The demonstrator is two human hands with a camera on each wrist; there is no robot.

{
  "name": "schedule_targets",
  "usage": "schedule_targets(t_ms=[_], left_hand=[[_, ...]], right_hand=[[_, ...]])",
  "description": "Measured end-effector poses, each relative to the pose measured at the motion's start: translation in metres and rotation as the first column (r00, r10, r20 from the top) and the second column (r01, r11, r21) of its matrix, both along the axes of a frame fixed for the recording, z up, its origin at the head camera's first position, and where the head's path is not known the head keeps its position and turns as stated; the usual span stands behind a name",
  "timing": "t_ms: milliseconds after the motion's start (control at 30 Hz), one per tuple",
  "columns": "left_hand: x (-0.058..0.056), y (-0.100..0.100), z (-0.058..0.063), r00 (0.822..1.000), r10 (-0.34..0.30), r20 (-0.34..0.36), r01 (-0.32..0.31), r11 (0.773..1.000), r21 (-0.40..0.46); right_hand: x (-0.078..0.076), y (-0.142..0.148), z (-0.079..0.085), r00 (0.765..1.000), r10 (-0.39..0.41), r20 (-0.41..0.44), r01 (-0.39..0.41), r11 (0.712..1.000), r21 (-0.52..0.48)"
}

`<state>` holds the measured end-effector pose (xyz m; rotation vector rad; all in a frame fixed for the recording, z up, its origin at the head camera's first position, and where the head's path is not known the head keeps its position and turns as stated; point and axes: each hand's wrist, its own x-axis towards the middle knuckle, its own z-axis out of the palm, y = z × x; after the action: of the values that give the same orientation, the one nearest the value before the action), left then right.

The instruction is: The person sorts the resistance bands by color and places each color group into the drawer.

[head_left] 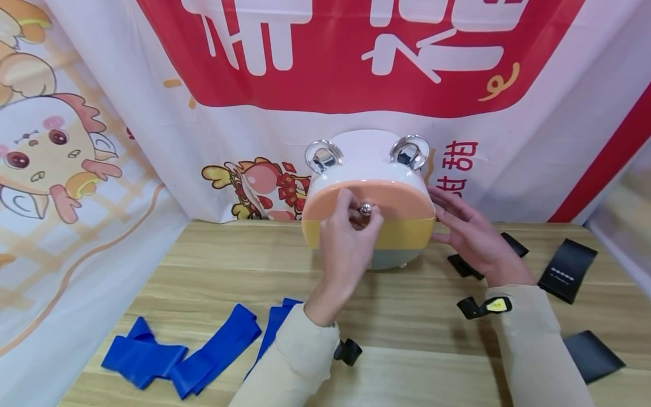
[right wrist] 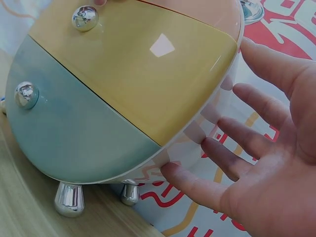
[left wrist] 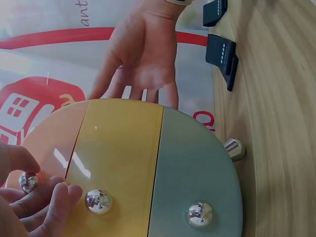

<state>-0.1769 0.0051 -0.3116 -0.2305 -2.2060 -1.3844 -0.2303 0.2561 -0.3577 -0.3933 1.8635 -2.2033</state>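
Note:
A small rounded drawer chest (head_left: 365, 148) with a white shell stands on the table against the cloth backdrop. Its front has an orange drawer (head_left: 399, 195) on top, a yellow drawer (left wrist: 126, 153) in the middle and a grey-green drawer (right wrist: 79, 133) at the bottom, each with a silver ball knob. With thumb and fingers my left hand (head_left: 343, 246) pinches the orange drawer's knob (left wrist: 28, 182). My right hand (head_left: 478, 243) has its fingers spread, the fingertips (right wrist: 173, 170) touching the chest's white side. All the drawers look closed.
Blue ribbon strips (head_left: 218, 350) lie at the table's front left. On the right are a black printed card (head_left: 568, 271), a dark square (head_left: 592, 356) and black strap pieces (head_left: 465, 265). The printed cloth backdrop (head_left: 264, 124) rises right behind the chest.

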Motion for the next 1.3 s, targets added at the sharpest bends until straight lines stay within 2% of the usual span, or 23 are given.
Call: schedule_targets(t_ms=[133, 267, 467, 567, 667, 800, 1000, 1133, 1300], left_hand=[[0.001, 0.000, 0.000, 1.000, -0.002, 0.012, 0.001, 1.000, 0.016], [0.007, -0.002, -0.005, 0.999, 0.012, 0.031, -0.013, 1.000, 0.026], [0.020, -0.004, -0.028, 0.995, 0.078, 0.063, -0.076, 0.997, -0.029], [0.020, -0.004, -0.038, 0.993, 0.102, 0.067, -0.097, 0.993, -0.067], [0.017, -0.002, -0.046, 0.989, 0.115, 0.088, -0.109, 0.992, -0.064], [0.014, 0.000, -0.053, 0.987, 0.120, 0.110, -0.119, 0.993, -0.015], [0.011, 0.002, -0.054, 0.988, 0.117, 0.097, -0.124, 0.989, 0.077], [0.013, 0.005, -0.054, 0.991, 0.072, 0.117, -0.091, 0.981, 0.172], [0.022, 0.011, -0.056, 0.990, -0.006, 0.141, -0.031, 0.964, 0.264]], right_hand=[[0.000, 0.001, 0.001, 1.000, 0.000, 0.007, 0.000, 1.000, 0.000], [0.000, 0.001, 0.001, 1.000, 0.002, 0.006, -0.002, 1.000, 0.004], [-0.001, 0.001, 0.002, 1.000, -0.003, 0.016, 0.003, 1.000, 0.015], [-0.001, 0.001, 0.002, 1.000, -0.009, 0.017, 0.009, 1.000, 0.014], [-0.001, 0.001, 0.001, 1.000, -0.011, 0.008, 0.011, 1.000, 0.006], [-0.001, 0.001, -0.001, 1.000, -0.006, 0.000, 0.006, 1.000, -0.011], [-0.001, -0.003, -0.002, 1.000, 0.002, -0.008, -0.002, 1.000, -0.031], [-0.001, -0.003, -0.002, 1.000, 0.004, -0.004, -0.004, 1.000, -0.021], [0.000, -0.001, -0.001, 1.000, -0.020, 0.014, 0.020, 1.000, 0.011]])
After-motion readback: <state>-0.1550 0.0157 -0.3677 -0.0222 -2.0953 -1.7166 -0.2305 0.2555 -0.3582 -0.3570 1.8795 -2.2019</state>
